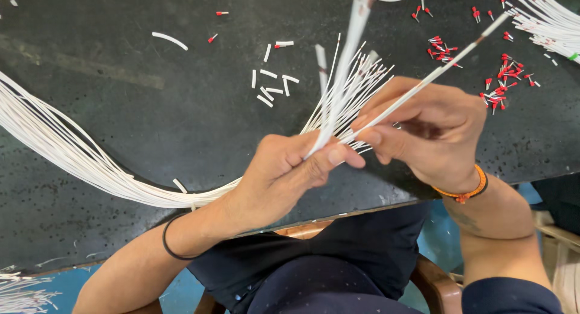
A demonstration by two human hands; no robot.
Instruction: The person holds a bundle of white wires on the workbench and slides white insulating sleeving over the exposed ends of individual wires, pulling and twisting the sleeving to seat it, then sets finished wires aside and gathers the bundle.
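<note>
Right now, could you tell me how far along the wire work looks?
Looks done: cut white sleeve bits lie on the dark table. In hand: the left hand grips the white wire bundle, and the right hand pinches one wire. Left: many loose red ferrules remain.

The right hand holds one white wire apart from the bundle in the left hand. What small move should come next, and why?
Probably the right hand should draw its single white wire fully clear of the bundle that the left hand grips. The wire already stands apart and points toward the red ferrules scattered on the dark table, but its lower part sits close to the fanned ends.
</note>
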